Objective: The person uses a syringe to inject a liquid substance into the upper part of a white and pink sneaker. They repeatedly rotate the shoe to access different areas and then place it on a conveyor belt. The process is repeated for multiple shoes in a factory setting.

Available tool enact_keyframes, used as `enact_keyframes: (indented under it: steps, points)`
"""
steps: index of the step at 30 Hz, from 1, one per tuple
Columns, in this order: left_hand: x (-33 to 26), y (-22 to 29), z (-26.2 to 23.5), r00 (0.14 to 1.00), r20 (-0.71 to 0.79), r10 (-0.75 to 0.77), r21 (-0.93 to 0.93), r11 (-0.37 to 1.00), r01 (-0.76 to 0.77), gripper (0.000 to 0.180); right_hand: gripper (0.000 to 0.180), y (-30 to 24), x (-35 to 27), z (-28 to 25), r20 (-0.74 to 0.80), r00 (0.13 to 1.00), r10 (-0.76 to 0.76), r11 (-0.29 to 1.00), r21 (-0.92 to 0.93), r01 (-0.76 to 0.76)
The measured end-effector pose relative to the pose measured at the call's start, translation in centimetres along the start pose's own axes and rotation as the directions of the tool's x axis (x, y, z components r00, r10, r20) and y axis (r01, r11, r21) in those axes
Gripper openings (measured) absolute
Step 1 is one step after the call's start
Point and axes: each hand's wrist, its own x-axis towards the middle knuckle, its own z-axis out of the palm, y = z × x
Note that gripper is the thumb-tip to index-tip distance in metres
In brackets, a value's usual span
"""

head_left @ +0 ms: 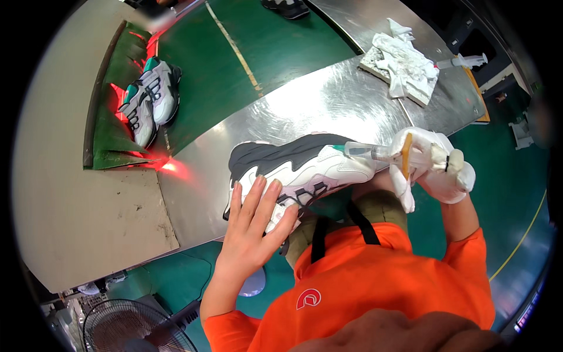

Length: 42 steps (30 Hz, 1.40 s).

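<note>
The left hand (pixel 255 226) lies flat, fingers spread, on a sneaker (pixel 299 170) at the near edge of the metal surface (pixel 328 100). The gloved right hand (pixel 437 164) is closed around a syringe (pixel 366 151), whose tip touches the sneaker's heel. A rag (pixel 404 64) lies at the far edge.

We are pressing our bare left hand (pixel 253 226) flat on a white-and-grey sneaker (pixel 299 167) lying on the steel table (pixel 328 100), while our white-gloved right hand (pixel 437 164) is gripping a clear plastic syringe (pixel 366 151) at its heel.
</note>
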Motion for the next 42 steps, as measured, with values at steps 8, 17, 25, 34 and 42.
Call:
enact_keyframes:
  steps: [8, 17, 25, 34, 42]
  points:
    - [0.4, 1.3, -0.3, 0.995, 0.047, -0.082, 0.036, 0.996, 0.081, 0.038, 0.101, 0.8, -1.3, -2.8, -0.082, 0.996, -0.044, 0.993, 0.106, 0.052]
    - [0.4, 3.8, 0.2, 0.985, 0.053, -0.166, 0.095, 0.983, 0.16, 0.038, 0.103, 2.2, -1.3, -4.3, 0.09, 0.989, -0.116, 0.956, 0.281, 0.086]
    - [0.7, 5.1, 0.3, 0.976, 0.058, -0.211, 0.083, 0.975, 0.206, 0.039, 0.101, 3.7, -2.0, -4.5, 0.069, 0.992, -0.11, 0.93, 0.361, 0.078]
    - [0.7, 5.1, 0.5, 0.98, 0.038, -0.194, 0.079, 0.978, 0.191, 0.04, 0.109, 5.2, -3.4, -3.4, -0.04, 0.993, -0.108, 0.915, 0.386, 0.115]
    - [0.5, 5.1, 0.8, 0.984, 0.028, -0.174, 0.081, 0.982, 0.171, 0.041, 0.11, 6.8, -4.3, -2.6, -0.102, 0.976, -0.192, 0.851, 0.478, 0.217]
